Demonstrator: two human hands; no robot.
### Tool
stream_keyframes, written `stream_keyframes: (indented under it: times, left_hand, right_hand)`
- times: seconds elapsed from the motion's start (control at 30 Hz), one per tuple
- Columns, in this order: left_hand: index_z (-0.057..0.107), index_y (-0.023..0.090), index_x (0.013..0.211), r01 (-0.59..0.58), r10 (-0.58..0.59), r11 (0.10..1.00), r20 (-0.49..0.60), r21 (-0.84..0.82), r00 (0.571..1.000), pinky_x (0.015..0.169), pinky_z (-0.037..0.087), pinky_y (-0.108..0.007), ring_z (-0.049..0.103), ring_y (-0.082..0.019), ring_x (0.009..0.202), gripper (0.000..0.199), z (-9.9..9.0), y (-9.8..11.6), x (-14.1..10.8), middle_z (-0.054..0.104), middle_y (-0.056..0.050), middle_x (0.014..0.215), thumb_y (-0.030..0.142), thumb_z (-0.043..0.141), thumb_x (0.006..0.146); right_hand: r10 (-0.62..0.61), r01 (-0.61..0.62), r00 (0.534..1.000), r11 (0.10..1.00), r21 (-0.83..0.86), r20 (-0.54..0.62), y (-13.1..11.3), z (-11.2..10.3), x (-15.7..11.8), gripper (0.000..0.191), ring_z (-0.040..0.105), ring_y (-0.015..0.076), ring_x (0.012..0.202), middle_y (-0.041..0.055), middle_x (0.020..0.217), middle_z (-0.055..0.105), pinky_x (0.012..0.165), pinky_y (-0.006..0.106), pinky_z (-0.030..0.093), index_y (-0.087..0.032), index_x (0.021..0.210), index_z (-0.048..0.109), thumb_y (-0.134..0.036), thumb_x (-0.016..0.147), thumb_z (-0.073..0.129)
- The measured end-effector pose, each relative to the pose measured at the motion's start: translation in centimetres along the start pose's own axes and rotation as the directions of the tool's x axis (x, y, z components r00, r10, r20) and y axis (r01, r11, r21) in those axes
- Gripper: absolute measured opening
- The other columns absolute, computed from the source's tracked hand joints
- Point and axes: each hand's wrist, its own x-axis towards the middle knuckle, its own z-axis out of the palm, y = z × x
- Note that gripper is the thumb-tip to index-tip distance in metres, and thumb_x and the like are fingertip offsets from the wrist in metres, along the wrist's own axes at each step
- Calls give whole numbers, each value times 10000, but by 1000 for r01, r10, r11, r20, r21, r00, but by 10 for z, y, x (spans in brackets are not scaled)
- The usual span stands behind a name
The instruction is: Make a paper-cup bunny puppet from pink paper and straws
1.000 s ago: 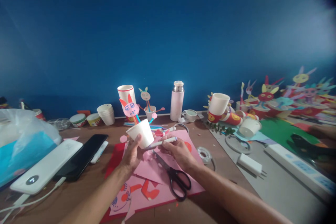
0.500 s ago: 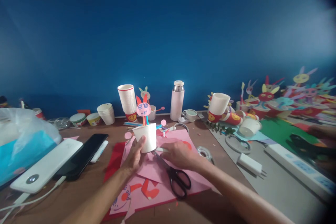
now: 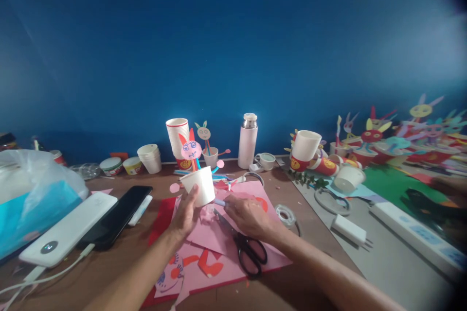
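Observation:
My left hand (image 3: 187, 213) is closed round a white paper cup (image 3: 205, 185), tilted a little to the left. Out of the cup rises a paper puppet (image 3: 191, 150) with a pink drawn face, red ears, and pink discs on its arms. My right hand (image 3: 246, 213) is closed on a slim pale pen-like stick (image 3: 219, 202), whose near end points at the cup's lower side. Whether it touches the cup I cannot tell. Below my right hand, black-handled scissors (image 3: 248, 251) lie on pink paper (image 3: 215, 243) among red cut pieces.
Tape (image 3: 285, 215) lies right of the paper. A power bank (image 3: 71, 228) and phone (image 3: 115, 216) lie on the left. Behind stand stacked cups (image 3: 177, 132) and a pink flask (image 3: 248, 143). A power strip (image 3: 412, 233) and finished puppets (image 3: 375, 136) are at the right.
The cup and puppet have shifted slightly left and tipped leftward in my left hand. The pale stick's end has moved up a little, showing more clear of the scissors' tip.

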Motion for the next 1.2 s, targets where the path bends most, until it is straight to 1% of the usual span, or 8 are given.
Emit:
stream_keyframes:
  times: [0.17,0.27,0.37,0.6,0.73,0.83,1.0,1.2]
  left_hand:
    - [541,95,1060,-89,89,995,3,47,996,518,504,-262,621,-171,557,504,-2,0,4,665,-76,731,412,631,679]
    - [563,80,975,-74,72,994,31,81,997,499,493,-256,610,-165,534,451,-2,-1,4,661,-85,719,432,608,695]
    - [556,86,975,-87,83,993,51,78,995,521,494,-261,604,-159,536,431,-3,-2,3,662,-78,719,427,593,713]
    - [534,119,1057,-41,40,999,11,30,999,606,518,-307,638,-204,698,443,-2,-4,2,677,-74,779,388,611,713]
    - [554,115,998,-33,33,999,9,30,999,630,514,-310,638,-192,672,393,-2,-6,0,676,-74,763,396,595,727]
    - [568,108,952,-55,52,998,67,44,996,683,506,-334,641,-208,704,375,2,-4,-3,676,-88,756,418,570,740]
    - [585,110,939,-148,137,987,145,67,980,727,495,-371,642,-229,748,360,10,2,-7,680,-99,803,407,579,737]
    - [606,104,917,-139,131,989,153,42,979,749,481,-370,640,-260,793,390,13,5,-7,686,-109,785,438,594,714]
  right_hand:
    - [16,-16,1000,1000,5,5,4,5,2,239,562,122,706,37,827,635,572,205,292,-189,892,532,-298,908,320]
    - [-3,3,1000,1000,19,4,5,8,3,225,554,115,687,43,809,632,558,208,277,-170,854,517,-265,905,320]
    - [-29,30,999,999,30,-32,2,7,1,261,558,118,703,35,787,635,571,212,279,-178,833,516,-310,912,305]
    - [-51,50,992,999,-12,-118,-4,12,-6,292,515,105,538,4,628,605,491,238,221,-187,847,537,-332,912,293]
    - [-62,56,989,997,-48,-133,-5,17,-8,266,499,103,493,-7,575,580,466,254,187,-193,845,545,-312,904,314]
    - [-41,39,990,999,-17,-132,-8,17,-8,292,521,109,521,-6,598,591,468,246,204,-198,858,543,-337,913,292]
    - [34,-17,990,991,132,-133,-9,13,-3,313,550,123,630,25,753,632,519,226,289,-189,856,524,-343,922,259]
    - [-42,64,992,980,188,-118,-13,14,-4,290,532,118,626,20,745,615,536,219,309,-187,858,511,-310,922,257]
